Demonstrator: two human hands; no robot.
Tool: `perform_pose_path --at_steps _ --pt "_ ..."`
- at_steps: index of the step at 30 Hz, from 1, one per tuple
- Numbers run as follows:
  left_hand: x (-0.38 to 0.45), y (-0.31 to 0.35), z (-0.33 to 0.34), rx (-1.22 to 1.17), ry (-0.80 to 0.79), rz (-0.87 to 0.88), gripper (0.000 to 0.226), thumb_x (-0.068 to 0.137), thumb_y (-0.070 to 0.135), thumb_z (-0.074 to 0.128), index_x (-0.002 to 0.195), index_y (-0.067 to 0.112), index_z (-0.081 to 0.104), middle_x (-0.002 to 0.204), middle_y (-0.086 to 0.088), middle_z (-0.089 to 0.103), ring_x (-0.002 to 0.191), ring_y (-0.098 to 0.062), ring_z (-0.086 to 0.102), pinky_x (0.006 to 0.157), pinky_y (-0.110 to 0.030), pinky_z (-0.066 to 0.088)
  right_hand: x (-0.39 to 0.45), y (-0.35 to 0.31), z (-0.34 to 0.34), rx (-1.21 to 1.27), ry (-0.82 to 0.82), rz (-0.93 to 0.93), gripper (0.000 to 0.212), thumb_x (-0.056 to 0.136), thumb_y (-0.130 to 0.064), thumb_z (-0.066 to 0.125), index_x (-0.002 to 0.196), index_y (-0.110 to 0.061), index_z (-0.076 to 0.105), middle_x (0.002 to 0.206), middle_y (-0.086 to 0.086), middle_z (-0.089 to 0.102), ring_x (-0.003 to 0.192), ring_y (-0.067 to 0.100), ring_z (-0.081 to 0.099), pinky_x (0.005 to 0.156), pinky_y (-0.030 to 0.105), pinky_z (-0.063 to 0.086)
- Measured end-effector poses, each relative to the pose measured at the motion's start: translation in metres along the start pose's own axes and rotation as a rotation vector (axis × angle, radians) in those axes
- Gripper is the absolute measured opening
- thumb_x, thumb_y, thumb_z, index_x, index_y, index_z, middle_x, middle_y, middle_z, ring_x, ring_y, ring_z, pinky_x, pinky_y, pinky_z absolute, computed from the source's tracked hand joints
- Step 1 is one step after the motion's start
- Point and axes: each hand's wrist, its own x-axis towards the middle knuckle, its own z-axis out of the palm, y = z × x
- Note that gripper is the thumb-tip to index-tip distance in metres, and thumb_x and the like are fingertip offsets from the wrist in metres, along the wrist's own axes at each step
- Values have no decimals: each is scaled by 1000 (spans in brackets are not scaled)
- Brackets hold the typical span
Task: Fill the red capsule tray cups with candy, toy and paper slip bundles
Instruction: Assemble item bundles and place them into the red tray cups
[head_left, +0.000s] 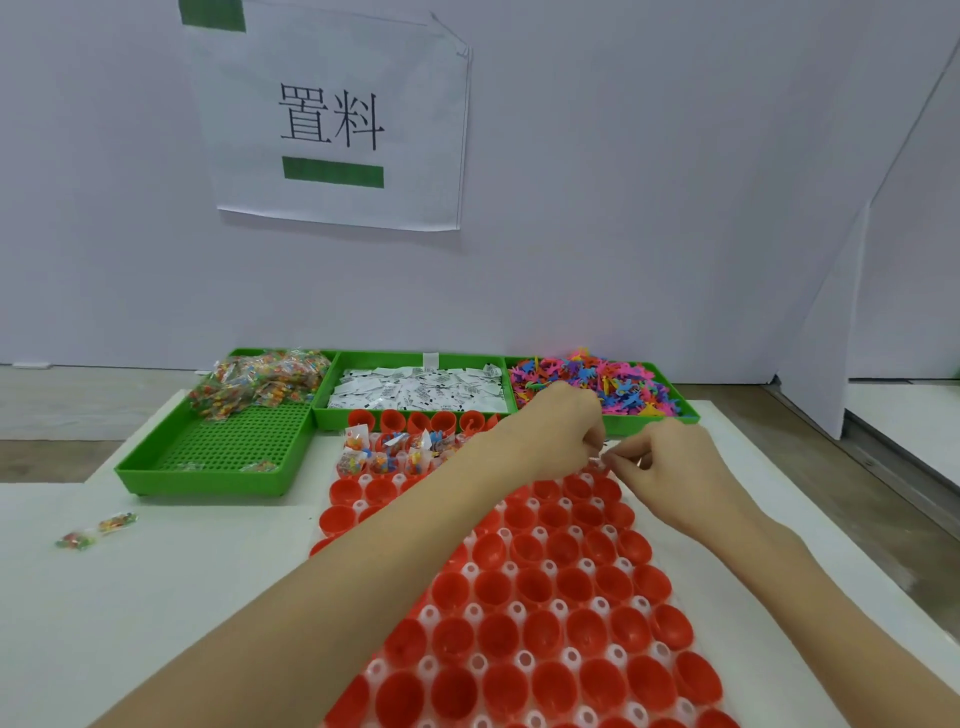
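Both the left hand (563, 436) and right hand (670, 467) pinch something tiny, too small to identify, over the far right cups of the red plastic capsule tray (545, 587) on the white counter (182, 597); fumbled, it could drop between cups.

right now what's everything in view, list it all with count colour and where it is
capsule tray: one, clear sheet of many red cups, centre front; most cups empty
filled cups: several, holding bundles, tray's far left
green bins: three, in a row behind the tray
candy packets: a heap, multicoloured in clear wrap, left bin
paper slips: a pile, white with black print, middle bin
toys: a pile, pink, blue, orange, green, right bin
loose candy packets: two, on the white table, far left
paper sign: one, white with black characters and green bars, on the wall
left hand: fingers curled, over the tray's far end
right hand: pinching something small beside the left
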Motion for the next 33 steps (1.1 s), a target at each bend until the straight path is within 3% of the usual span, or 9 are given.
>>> perform_pose_path --at_steps 3,5,8,13,17,21,24,29,33 --pt "-15 -4 -11 -86 56 2 17 97 13 66 107 8 79 108 -7 75 94 -14 64 83 -19 45 -7 -7 -7 13 31 11 21 97 -30 67 84 -26 84 66 -20 70 57 -4 55 60 3 40" --pt "-34 -14 -22 -140 125 -5 16 96 10 66 100 9 82 102 -2 77 77 1 57 77 -10 42 -13 -12 -14 56 62 17 41 97 -30 66 56 -31 70 42 -21 52 50 -2 53 57 4 38" --pt "-70 -47 -36 -130 273 -128 17 96 13 64 93 10 80 95 3 74 70 13 52 77 -17 43 -24 -19 -21 141 113 33 46 98 -32 65 51 -29 62 44 -17 57 54 2 56 51 11 39" --pt "-133 -130 -47 61 398 -515 24 99 21 62 118 9 72 119 -10 65 114 -27 56 102 -40 43 -42 -44 -29 431 130 52 23 96 -36 65 79 -34 80 69 -19 73 63 -10 62 54 9 40" --pt "-171 -177 -46 145 249 -747 46 103 40 53 134 7 62 138 -14 57 131 -32 49 112 -45 40 -54 -64 -16 582 75 49 27 96 -44 62 75 -42 79 74 -17 75 73 1 68 69 21 49" --pt "-180 -190 -45 26 278 -671 48 109 40 36 113 6 70 118 -11 66 117 -31 58 101 -42 44 -58 -75 4 614 77 16 27 97 -39 63 76 -42 80 73 -14 75 74 0 68 71 21 46" --pt "-172 -200 -50 79 301 -632 38 108 26 44 136 2 57 140 -14 56 133 -32 49 111 -43 40 -62 -76 14 645 92 0 26 97 -38 63 78 -48 78 72 -11 75 74 7 70 74 27 54" --pt "-146 -220 -61 258 138 -646 67 103 35 54 160 20 23 169 -10 15 155 -34 14 125 -53 20 -59 -70 17 677 149 5 27 97 -39 63 76 -40 79 72 -11 74 79 -1 69 78 26 50" --pt "-128 -235 -65 525 76 -641 78 98 57 52 162 36 12 170 -8 12 153 -34 22 121 -52 28 -57 -68 17 719 146 20 28 97 -38 62 76 -39 80 70 -7 73 73 0 67 76 25 48"
